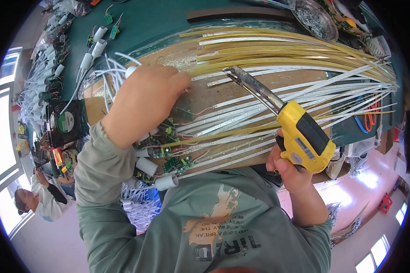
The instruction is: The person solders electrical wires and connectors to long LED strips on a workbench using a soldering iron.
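Everywhere, LED strips (278, 86) and circuit boards (171, 152) crowd the soldering iron (287, 123).

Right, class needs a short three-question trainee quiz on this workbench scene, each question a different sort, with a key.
1. True or false: the right hand holds a yellow and black soldering gun.
2. Multiple choice: the left hand rests on A) a metal bowl, B) the wooden board by the strips, C) a fan.
3. Fill in: the small green circuit boards lie near the board's ____ edge, the person's side.

Key
1. True
2. B
3. near (lower)
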`<control>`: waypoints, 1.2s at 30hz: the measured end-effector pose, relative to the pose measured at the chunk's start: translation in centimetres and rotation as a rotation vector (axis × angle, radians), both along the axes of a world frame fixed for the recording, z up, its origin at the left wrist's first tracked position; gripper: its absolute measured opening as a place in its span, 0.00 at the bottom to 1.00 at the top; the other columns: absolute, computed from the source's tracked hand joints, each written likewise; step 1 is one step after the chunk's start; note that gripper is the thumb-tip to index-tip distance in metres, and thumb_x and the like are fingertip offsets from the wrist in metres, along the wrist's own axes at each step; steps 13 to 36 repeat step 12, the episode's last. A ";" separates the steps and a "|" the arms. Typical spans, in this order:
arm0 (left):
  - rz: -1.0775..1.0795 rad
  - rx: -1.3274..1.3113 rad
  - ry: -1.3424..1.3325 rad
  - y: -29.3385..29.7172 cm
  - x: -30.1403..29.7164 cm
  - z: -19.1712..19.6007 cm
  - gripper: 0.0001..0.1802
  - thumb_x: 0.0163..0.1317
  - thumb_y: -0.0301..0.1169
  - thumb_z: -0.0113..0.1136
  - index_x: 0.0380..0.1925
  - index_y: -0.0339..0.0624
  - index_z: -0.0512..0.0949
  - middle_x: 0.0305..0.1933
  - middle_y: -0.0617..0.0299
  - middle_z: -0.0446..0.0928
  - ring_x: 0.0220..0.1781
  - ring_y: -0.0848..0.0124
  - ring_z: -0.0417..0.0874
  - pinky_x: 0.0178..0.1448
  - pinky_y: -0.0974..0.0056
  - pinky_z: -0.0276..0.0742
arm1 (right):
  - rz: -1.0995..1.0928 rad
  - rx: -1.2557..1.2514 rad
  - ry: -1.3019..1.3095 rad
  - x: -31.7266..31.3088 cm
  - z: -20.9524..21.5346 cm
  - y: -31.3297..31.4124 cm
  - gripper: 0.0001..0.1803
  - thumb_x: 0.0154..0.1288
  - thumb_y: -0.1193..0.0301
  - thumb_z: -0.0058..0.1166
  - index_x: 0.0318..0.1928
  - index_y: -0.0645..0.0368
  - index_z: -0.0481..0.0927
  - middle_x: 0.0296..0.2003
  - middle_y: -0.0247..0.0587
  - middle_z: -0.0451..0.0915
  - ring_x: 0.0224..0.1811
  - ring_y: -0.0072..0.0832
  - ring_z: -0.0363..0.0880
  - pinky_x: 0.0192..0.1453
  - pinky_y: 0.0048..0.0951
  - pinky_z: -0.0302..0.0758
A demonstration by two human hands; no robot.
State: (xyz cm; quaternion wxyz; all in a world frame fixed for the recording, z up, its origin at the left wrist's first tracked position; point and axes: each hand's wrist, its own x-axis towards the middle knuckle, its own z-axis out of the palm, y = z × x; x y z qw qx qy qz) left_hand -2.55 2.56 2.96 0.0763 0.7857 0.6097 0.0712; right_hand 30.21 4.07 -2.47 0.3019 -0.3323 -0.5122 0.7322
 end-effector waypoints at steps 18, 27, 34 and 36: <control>0.189 -0.131 -0.280 -1.2 0.8 0.3 0.09 0.55 0.29 0.63 0.36 0.42 0.77 0.37 0.54 0.79 0.41 0.54 0.80 0.44 0.57 0.75 | 0.028 0.008 -0.025 -0.3 0.1 0.3 0.36 0.59 0.66 0.65 0.61 0.70 0.63 0.23 0.39 0.73 0.21 0.25 0.72 0.27 0.25 0.73; 0.189 -0.131 -0.280 -1.2 0.8 0.3 0.09 0.55 0.29 0.63 0.36 0.42 0.77 0.37 0.54 0.79 0.41 0.54 0.80 0.44 0.57 0.75 | 0.028 0.008 -0.025 -0.3 0.1 0.3 0.36 0.59 0.66 0.65 0.61 0.70 0.63 0.23 0.39 0.73 0.21 0.25 0.72 0.27 0.25 0.73; 0.189 -0.131 -0.280 -1.2 0.8 0.3 0.09 0.55 0.29 0.63 0.36 0.42 0.77 0.37 0.54 0.79 0.41 0.54 0.80 0.44 0.57 0.75 | 0.028 0.008 -0.025 -0.3 0.1 0.3 0.36 0.59 0.66 0.65 0.61 0.70 0.63 0.23 0.39 0.73 0.21 0.25 0.72 0.27 0.25 0.73; 0.189 -0.131 -0.280 -1.2 0.8 0.3 0.09 0.55 0.29 0.63 0.36 0.42 0.77 0.37 0.54 0.79 0.41 0.54 0.80 0.44 0.57 0.75 | 0.028 0.008 -0.025 -0.3 0.1 0.3 0.36 0.59 0.66 0.65 0.61 0.70 0.63 0.23 0.39 0.73 0.21 0.25 0.72 0.27 0.25 0.73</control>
